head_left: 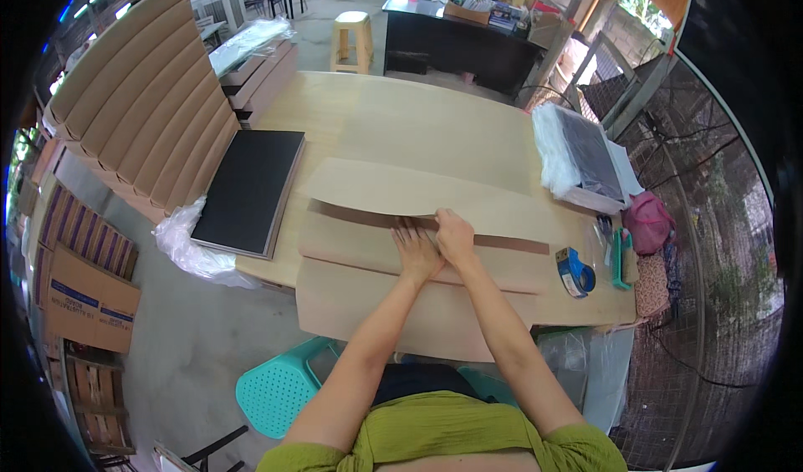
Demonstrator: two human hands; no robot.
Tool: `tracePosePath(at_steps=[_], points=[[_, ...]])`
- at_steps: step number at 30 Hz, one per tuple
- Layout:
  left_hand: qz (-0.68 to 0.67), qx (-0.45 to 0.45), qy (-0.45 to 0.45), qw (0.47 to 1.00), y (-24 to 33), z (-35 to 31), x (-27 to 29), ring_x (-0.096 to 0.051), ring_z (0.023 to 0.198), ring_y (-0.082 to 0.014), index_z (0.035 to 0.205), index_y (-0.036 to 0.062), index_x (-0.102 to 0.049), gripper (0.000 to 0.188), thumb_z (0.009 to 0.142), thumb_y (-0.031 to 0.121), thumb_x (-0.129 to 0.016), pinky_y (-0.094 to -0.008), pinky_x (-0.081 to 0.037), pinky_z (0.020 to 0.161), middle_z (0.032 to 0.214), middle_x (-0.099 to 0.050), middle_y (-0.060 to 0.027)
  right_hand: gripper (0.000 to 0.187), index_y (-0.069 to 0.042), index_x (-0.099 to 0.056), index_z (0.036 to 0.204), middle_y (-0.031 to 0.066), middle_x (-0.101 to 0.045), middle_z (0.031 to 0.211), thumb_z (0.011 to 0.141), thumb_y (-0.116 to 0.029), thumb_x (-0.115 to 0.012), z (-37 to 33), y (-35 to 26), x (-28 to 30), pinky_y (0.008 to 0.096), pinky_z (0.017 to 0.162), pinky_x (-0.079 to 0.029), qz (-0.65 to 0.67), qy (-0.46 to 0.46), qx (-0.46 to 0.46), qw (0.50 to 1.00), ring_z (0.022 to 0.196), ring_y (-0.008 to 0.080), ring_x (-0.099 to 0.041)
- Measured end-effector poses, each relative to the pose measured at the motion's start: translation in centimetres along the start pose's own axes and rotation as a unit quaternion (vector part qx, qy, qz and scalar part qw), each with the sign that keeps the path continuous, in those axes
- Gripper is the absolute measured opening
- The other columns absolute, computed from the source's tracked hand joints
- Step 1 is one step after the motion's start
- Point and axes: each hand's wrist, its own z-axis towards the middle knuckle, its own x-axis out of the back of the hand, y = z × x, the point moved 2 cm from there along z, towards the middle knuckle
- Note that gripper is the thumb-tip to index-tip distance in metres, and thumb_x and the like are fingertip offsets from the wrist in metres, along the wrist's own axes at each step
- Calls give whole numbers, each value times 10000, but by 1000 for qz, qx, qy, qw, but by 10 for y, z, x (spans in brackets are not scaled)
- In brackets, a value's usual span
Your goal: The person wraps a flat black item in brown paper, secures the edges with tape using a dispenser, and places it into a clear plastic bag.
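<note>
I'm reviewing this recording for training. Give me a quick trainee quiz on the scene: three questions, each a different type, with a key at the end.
1. Which hand is closed at the raised edge of the brown paper?
2. True or false: the blue tape dispenser lies to the left of the brown paper.
3. Fill in the blank: the flat stack at the left side of the table has a ____ top.

Key:
1. The right hand; the left hand lies open on the paper.
2. False; the blue tape dispenser lies to the right of it.
3. Black.
</note>
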Motion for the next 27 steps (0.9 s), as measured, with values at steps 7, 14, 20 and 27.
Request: tracePosePath(at_steps=[7,14,20,27], points=[[13,-37,-126,991,4,-7,14,-143,1461,-524,1403,-109,-420,807,844,454,-573,-629,-26,1185,1541,-272,-337,100,-52,-588,944,172,-649,907,904,-126,-533,-18,-9,6,515,673,-488,9,29,-39,999,785,427,-630],[21,-26,-109,994,2,2,19,-150,1477,-483,1419,-73,-436,780,859,454,-567,-614,-32,1192,1560,-276,-303,106,-47,-592,919,167,-655,916,913,-134,-532,-10,-18,10,521,675,-488,-1,10,-51,999,785,420,-634],[38,-27,-134,990,10,6,10,-195,1477,-454,1450,-43,-412,793,836,414,-617,-621,-71,1191,1559,-304,-276,95,-47,-591,916,170,-651,902,911,-128,-541,-17,-8,10,501,691,-490,-1,-11,-69,998,813,413,-627],[-53,-58,-134,988,-31,20,-22,-343,1414,-418,1374,-51,-500,678,875,403,-566,-582,-160,1184,1481,-427,-263,116,-61,-634,959,170,-662,912,912,-121,-546,-28,4,-25,491,693,-490,24,-31,-53,998,846,402,-634]])
